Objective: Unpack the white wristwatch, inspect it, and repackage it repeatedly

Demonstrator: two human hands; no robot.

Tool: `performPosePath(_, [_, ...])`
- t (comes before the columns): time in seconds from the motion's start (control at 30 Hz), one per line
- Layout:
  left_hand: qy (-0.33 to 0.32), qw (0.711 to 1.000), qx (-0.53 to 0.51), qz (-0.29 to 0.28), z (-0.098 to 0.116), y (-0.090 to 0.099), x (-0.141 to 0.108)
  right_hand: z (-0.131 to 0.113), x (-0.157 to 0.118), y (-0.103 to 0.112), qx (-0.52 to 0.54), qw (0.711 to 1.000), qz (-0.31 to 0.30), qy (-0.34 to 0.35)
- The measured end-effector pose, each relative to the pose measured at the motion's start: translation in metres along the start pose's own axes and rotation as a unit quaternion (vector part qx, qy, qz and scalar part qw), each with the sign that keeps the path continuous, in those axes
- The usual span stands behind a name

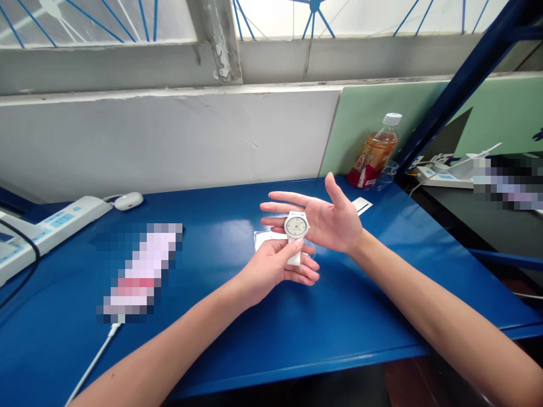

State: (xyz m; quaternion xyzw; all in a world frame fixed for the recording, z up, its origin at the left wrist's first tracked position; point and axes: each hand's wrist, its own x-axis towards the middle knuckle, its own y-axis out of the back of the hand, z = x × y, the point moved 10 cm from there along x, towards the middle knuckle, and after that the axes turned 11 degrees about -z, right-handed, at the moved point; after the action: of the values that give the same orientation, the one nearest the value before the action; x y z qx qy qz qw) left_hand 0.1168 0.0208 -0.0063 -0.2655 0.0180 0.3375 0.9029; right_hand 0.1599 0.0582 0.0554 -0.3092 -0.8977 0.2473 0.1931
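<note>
A white wristwatch (pixel 296 225) with a round pale dial is held above the blue desk, its dial facing up. My left hand (pixel 271 263) pinches its white strap between thumb and fingers. My right hand (pixel 328 220) is open, palm up, thumb raised and fingers stretched to the left, just behind and beside the watch. Whether the right fingers touch the watch I cannot tell. Under the hands lies a white item (pixel 259 238), mostly hidden by my left hand.
On the left are a blurred phone (pixel 142 271) on a white cable, a power strip (pixel 55 226) and a white mouse-like object (pixel 128 201). A drink bottle (pixel 375 152) stands at the back right, near a white card (pixel 362 205). A blue post (pixel 449 85) slants at right.
</note>
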Motion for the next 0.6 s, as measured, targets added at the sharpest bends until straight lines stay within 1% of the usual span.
performPosePath(0.07, [-0.012,1.0,-0.01,-0.006,0.002,-0.002,-0.001,-0.004,0.001,0.002,-0.033,0.999,0.013,0.005])
performPosePath(0.1, [-0.02,1.0,-0.013,-0.004,0.004,-0.002,-0.001,-0.008,0.0,0.005,-0.066,0.997,0.028,0.009])
performPosePath(0.17, [-0.042,0.999,-0.01,0.014,0.01,0.001,-0.003,-0.018,-0.005,0.012,-0.174,0.982,0.071,0.026])
performPosePath(0.2, [-0.057,0.998,-0.002,0.031,0.015,0.005,-0.004,-0.024,-0.009,0.015,-0.244,0.964,0.098,0.035])
performPosePath(0.23, [-0.074,0.996,0.01,0.051,0.02,0.009,-0.006,-0.031,-0.015,0.018,-0.316,0.939,0.125,0.047])
performPosePath(0.3, [-0.112,0.988,0.05,0.098,0.032,0.019,-0.011,-0.04,-0.029,0.021,-0.437,0.877,0.186,0.066])
performPosePath(0.33, [-0.131,0.981,0.077,0.121,0.038,0.023,-0.013,-0.043,-0.038,0.022,-0.472,0.85,0.22,0.083])
performPosePath(0.37, [-0.147,0.973,0.109,0.142,0.044,0.026,-0.016,-0.044,-0.045,0.023,-0.487,0.834,0.241,0.093])
performPosePath(0.4, [-0.158,0.963,0.147,0.161,0.05,0.029,-0.019,-0.043,-0.051,0.023,-0.484,0.83,0.255,0.107])
performPosePath(0.43, [-0.163,0.952,0.189,0.179,0.054,0.031,-0.022,-0.039,-0.054,0.023,-0.479,0.833,0.254,0.106])
performPosePath(0.5, [-0.166,0.919,0.287,0.214,0.061,0.033,-0.028,-0.03,-0.053,0.02,-0.481,0.841,0.231,0.085])
performPosePath(0.53, [-0.17,0.896,0.34,0.229,0.065,0.033,-0.031,-0.027,-0.052,0.017,-0.481,0.846,0.218,0.079])
performPosePath(0.6, [-0.194,0.841,0.442,0.244,0.072,0.027,-0.037,-0.024,-0.051,0.011,-0.481,0.851,0.197,0.077])
